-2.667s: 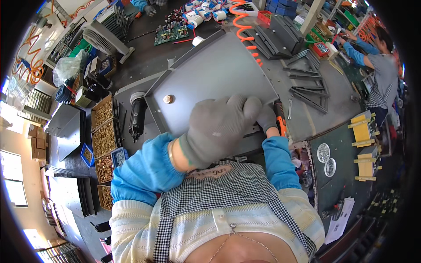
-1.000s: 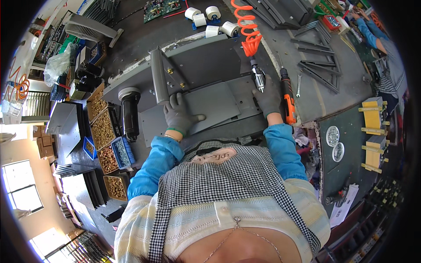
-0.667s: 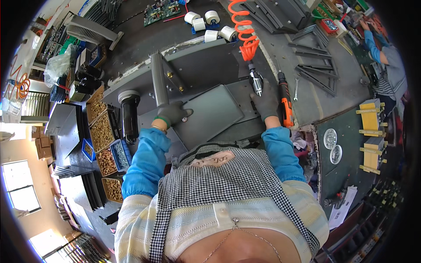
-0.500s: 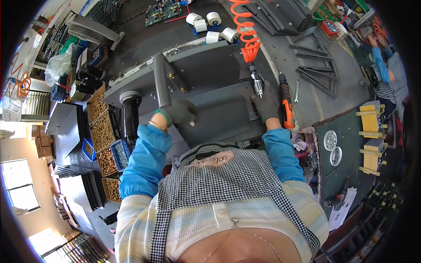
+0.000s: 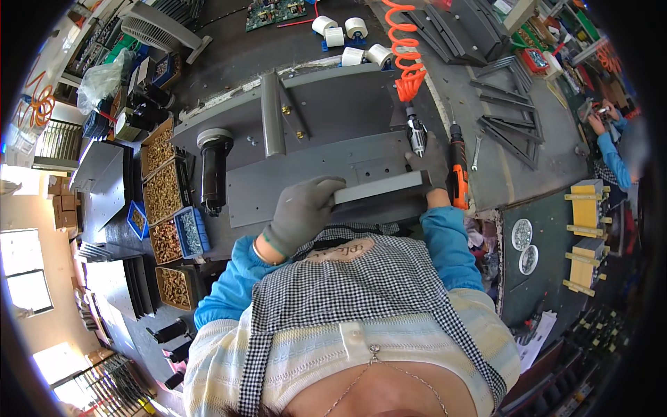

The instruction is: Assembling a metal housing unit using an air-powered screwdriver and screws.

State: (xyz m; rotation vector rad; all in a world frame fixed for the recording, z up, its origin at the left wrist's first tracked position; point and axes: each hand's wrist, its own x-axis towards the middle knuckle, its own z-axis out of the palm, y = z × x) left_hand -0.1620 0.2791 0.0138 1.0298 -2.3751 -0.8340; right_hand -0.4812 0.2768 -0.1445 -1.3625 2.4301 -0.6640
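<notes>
My left hand point(image 5: 303, 211), in a grey glove, grips the left end of a long grey metal bar point(image 5: 379, 187) just in front of my apron. Further right, my gloved right hand point(image 5: 434, 161) is closed around a silver-and-black air tool point(image 5: 416, 135) that hangs from an orange coiled hose point(image 5: 405, 43). The bar's right end lies by this hand; whether the hand touches it is hidden. Behind the bar lies a flat grey metal plate point(image 5: 306, 170) with small holes. An orange-and-black power screwdriver point(image 5: 458, 167) stands close to the right hand's outer side.
A grey upright post point(image 5: 272, 115) and a black cylinder point(image 5: 214, 170) stand at the left of the work. Trays of brass fittings point(image 5: 161, 191) and a blue bin point(image 5: 191, 233) are further left. White rollers point(image 5: 356, 28), metal frames point(image 5: 514, 125) and a wrench point(image 5: 476, 153) lie beyond.
My left hand has come nearer to me and now grips the grey bar, which was not visible as such before. The plate shows more openly. My right hand stays at the air tool.
</notes>
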